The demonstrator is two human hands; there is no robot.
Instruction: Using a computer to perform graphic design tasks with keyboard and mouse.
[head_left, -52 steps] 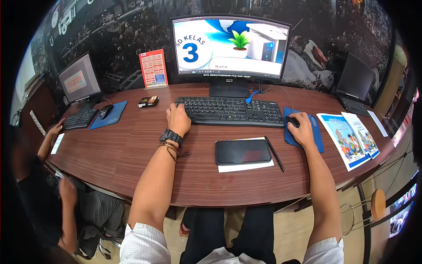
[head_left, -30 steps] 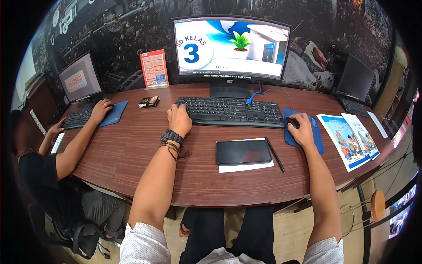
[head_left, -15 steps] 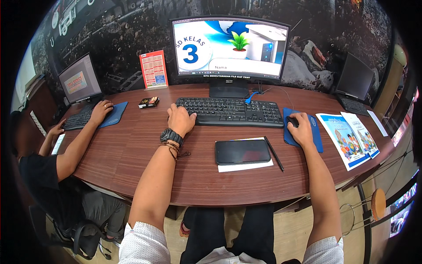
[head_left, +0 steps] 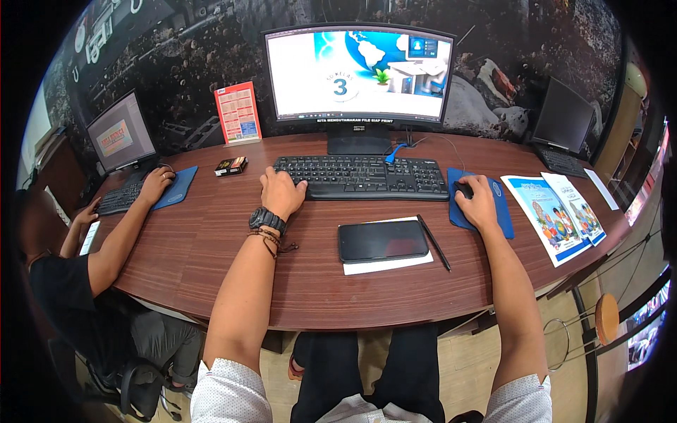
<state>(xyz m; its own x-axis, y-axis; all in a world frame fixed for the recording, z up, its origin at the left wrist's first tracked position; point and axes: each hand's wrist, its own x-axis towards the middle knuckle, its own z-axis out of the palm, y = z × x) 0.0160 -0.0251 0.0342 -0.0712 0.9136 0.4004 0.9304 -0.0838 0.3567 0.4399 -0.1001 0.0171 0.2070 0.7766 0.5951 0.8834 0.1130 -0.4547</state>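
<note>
My left hand point(head_left: 282, 195) rests on the left end of a black keyboard point(head_left: 363, 174), its fingers apart over the keys and holding nothing. A dark watch and a brown bracelet circle that wrist. My right hand point(head_left: 479, 201) is wrapped over a black computer mouse point(head_left: 464, 190), which its palm and fingers partly cover. Under the mouse lies a blue mouse pad point(head_left: 505, 224). Behind the keyboard, a curved monitor point(head_left: 303, 92) displays a blue and white design with a globe, a plant and a desk.
Between my forearms lie a black phone point(head_left: 383, 242) on white paper and a black pen point(head_left: 434, 243). Illustrated booklets point(head_left: 553, 218) are at the right. A red calendar card point(head_left: 238, 113) and a small box point(head_left: 231, 166) stand left. A co-worker point(head_left: 67, 296) uses another computer at far left.
The design on the monitor has zoomed out, showing the globe and desk at smaller scale. My view has shifted slightly. Both my hands stay on the keyboard and mouse.
</note>
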